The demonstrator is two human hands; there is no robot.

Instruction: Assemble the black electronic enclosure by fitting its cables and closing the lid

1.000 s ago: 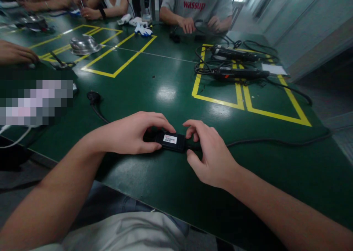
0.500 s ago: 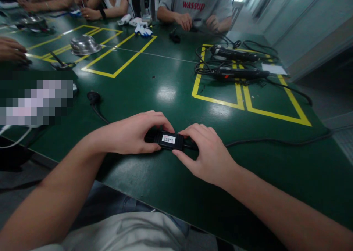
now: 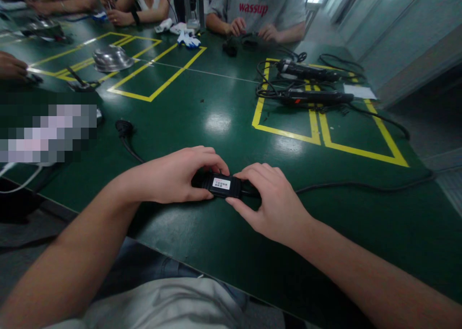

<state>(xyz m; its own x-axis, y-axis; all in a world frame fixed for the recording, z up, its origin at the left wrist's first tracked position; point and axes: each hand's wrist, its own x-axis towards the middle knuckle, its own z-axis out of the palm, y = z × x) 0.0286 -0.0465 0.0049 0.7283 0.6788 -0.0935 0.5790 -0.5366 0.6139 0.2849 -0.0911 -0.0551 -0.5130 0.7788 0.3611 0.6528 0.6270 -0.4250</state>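
A small black inline box [image 3: 236, 187] with a white printed label lies flat on the green table [image 3: 202, 237], its label up. Thumb and fingers of my left hand [image 3: 176, 175] pinch its left end by the near and far edges. From the other side, my right hand [image 3: 274, 201] grips the right end the same way. A black cord [image 3: 346, 185] runs from the box out to the right. Beyond my left wrist lies a black power plug [image 3: 124, 127], its cord passing behind that wrist.
Two black electric screwdrivers [image 3: 314, 97] with coiled cords lie in the yellow tape marking at right. Metal bowls [image 3: 112, 58] and white gloves [image 3: 188, 39] are farther back. A co-worker [image 3: 254, 11] handles a dark cable opposite. Other people sit at the far left.
My hands and the black inline box stay almost still. Across the table, the co-worker's hands have come closer together. The hand at the left edge has shifted slightly left.
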